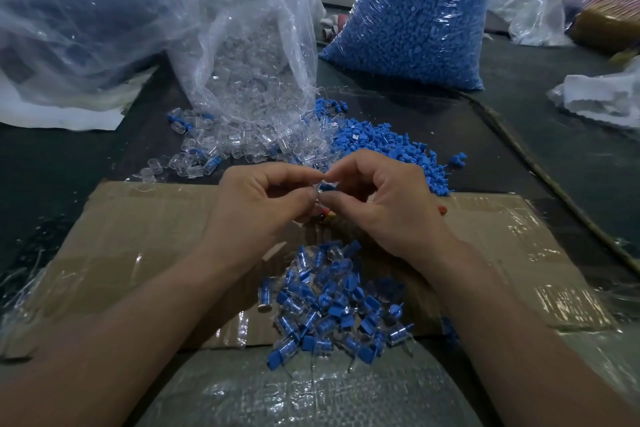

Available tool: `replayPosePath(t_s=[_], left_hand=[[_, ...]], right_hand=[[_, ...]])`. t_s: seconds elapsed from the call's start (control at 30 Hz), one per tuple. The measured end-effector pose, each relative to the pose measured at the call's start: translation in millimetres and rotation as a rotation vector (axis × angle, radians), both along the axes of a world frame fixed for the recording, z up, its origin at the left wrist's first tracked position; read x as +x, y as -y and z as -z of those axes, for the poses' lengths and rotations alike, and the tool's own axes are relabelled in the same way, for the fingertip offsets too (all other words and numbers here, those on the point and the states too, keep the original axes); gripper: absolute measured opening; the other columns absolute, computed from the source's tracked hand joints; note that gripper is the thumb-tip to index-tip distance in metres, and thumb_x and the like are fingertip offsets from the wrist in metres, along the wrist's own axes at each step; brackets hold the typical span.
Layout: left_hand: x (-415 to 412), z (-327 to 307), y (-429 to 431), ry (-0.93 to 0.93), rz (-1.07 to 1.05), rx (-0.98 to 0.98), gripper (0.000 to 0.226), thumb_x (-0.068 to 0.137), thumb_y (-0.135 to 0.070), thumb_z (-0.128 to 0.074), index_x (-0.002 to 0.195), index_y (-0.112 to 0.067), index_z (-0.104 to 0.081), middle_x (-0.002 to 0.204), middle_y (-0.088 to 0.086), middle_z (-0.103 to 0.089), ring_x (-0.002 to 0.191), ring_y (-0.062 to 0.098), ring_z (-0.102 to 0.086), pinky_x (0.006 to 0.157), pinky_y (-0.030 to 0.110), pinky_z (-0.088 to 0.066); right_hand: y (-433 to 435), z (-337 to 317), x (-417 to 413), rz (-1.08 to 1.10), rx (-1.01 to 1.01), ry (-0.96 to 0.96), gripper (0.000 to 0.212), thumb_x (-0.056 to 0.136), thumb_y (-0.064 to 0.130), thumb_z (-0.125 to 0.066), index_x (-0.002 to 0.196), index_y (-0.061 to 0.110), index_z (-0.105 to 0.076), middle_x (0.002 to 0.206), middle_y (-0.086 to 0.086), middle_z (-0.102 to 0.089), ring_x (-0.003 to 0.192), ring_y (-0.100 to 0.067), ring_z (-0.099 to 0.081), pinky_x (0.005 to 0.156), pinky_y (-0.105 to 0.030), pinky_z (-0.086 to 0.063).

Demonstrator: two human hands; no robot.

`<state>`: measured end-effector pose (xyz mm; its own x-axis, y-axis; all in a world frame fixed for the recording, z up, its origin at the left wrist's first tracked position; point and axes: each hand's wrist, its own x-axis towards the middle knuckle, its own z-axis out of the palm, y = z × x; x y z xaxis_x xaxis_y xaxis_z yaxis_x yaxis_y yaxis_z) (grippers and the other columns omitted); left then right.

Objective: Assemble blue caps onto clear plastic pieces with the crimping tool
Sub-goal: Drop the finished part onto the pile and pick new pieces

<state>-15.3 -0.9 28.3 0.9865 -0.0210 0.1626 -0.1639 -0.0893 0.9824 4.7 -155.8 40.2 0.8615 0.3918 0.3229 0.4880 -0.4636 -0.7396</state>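
Pinching a small clear plastic piece (322, 184) between them, the left hand (256, 201) and the right hand (381, 198) meet fingertip to fingertip above the far edge of a taped cardboard sheet (138, 236). The fingers of both hands are curled around the piece, and a bit of blue shows right against it. Just under the hands a red and yellow thing (328, 214) peeks out, too covered to tell what it is.

Near the wrists, a heap of assembled pieces (329, 305), clear bodies with blue tops, lies on the cardboard. Beyond the hands, loose blue caps (391, 149) are strewn on the dark counter (52, 166), and beside them on the left clear pieces (239, 146) spill from an open transparent bag (249, 55). Farther back on the right stands a full bag of blue caps (415, 10), well apart from the hands. A large crumpled plastic bag (86, 10) fills the far left.
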Motion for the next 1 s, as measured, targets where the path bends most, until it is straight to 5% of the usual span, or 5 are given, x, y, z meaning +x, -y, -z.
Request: replayPosePath(t_s=[0.13, 0.37, 1.0], left_hand=[[0.9, 0.0, -1.4, -0.021, 0.022, -0.063, 0.015, 0.075, -0.002, -0.065, 0.082, -0.014, -0.068, 0.069, 0.004, -0.071, 0.057, 0.009, -0.066, 0.056, 0.015, -0.052], [5.0, 3.7, -3.4, -0.109, 0.044, -0.279, 0.014, 0.058, -0.016, -0.068, 0.072, -0.012, -0.069, 0.063, 0.008, -0.069, 0.055, 0.014, -0.065, 0.051, 0.018, -0.051], [5.5, 4.1, -3.7, -0.146, 0.102, -0.350, 0.010, 0.058, -0.013, -0.067, 0.065, -0.015, -0.074, 0.061, 0.007, -0.068, 0.052, 0.012, -0.064, 0.048, 0.017, -0.050]], right_hand=[[0.4, -1.2, 0.1, 0.018, 0.030, 0.013, 0.027, 0.071, 0.022, -0.075, 0.084, 0.034, -0.054, 0.077, 0.010, -0.061, 0.072, 0.000, -0.059, 0.066, -0.017, -0.050], [-0.1, 2.4, -0.7, -0.070, 0.198, 0.070, 0.018, 0.073, 0.014, -0.070, 0.089, 0.017, -0.065, 0.076, 0.019, -0.062, 0.073, 0.008, -0.063, 0.067, -0.006, -0.047], [5.6, 3.3, 3.3, -0.069, 0.066, 0.223, 0.025, 0.073, 0.015, -0.071, 0.097, 0.013, -0.066, 0.084, 0.009, -0.063, 0.082, -0.008, -0.063, 0.073, -0.017, -0.053]])
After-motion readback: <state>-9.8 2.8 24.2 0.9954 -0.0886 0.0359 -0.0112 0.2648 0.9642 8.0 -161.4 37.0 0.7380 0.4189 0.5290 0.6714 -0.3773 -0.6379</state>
